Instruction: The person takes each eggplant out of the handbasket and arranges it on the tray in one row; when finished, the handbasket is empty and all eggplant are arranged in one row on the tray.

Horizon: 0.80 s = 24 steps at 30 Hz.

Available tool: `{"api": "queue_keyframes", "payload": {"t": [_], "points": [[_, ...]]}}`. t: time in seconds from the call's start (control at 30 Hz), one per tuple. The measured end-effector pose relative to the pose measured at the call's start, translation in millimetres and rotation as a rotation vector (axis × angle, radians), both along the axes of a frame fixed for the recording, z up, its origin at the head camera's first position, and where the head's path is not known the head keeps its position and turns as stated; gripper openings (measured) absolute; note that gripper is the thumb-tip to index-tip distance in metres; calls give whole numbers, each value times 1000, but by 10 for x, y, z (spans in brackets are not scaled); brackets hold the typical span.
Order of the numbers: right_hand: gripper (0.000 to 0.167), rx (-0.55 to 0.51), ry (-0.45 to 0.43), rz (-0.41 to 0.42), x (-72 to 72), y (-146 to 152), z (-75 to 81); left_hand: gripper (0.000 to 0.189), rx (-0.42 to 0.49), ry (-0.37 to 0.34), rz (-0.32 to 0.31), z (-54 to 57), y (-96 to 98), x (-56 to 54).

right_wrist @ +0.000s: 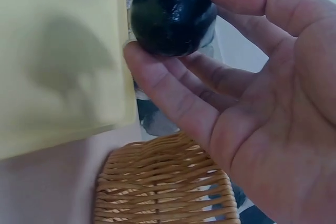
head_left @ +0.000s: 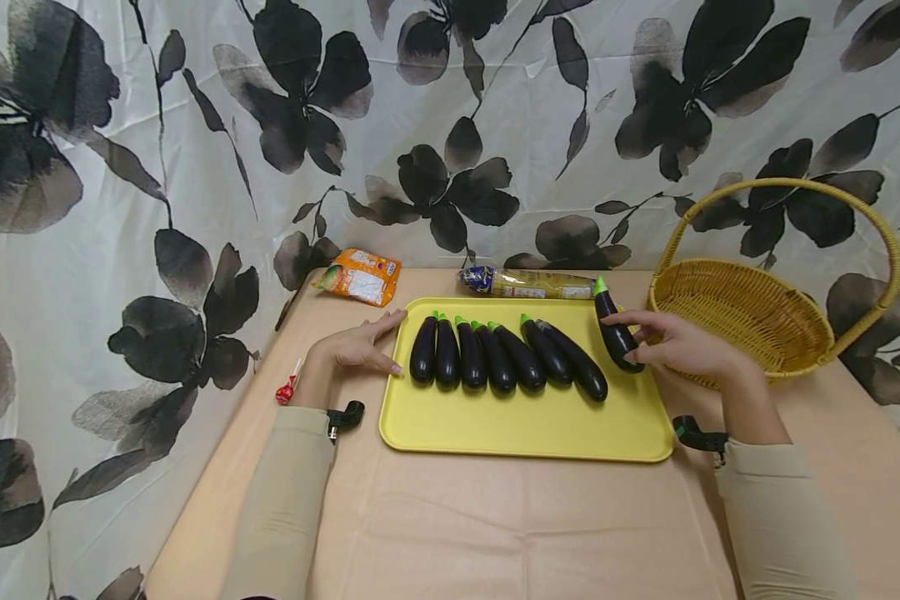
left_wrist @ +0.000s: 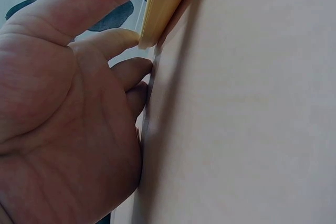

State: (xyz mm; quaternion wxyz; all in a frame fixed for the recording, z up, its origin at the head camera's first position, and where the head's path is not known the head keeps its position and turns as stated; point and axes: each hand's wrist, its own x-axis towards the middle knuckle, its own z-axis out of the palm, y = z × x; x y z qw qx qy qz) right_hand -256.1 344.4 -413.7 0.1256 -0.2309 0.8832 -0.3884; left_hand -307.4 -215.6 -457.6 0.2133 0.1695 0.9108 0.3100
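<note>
My right hand holds a dark purple eggplant with a bright green top, pinched between thumb and fingers. In the right wrist view the eggplant shows its round end, raised above the tray's edge. Several more eggplants lie side by side in a row on the yellow tray, green tops toward the back. At the tray's left edge my left hand touches the rim with thumb and fingertips, its fingers fairly straight. The left wrist view shows the palm beside the tray edge.
Right of the tray stands a yellow wicker basket with a tall handle. Behind the tray lie an orange packet and a long clear-and-blue package. A red-wrapped lollipop lies by the left wrist. Floral cloth hangs behind.
</note>
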Motion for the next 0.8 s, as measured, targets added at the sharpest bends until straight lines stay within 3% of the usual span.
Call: {"api": "queue_keyframes", "payload": {"t": [0.4,0.63,0.8], "points": [[58,45,-148,9,-21,-65,-125,125,6,-2,1,-2,-4,10],[56,48,-183,68,-86,-74,-215,125,6,-4,1,5,2,18],[56,72,-182,65,-103,-70,-241,124,-6,2,0,6,-1,16]]}}
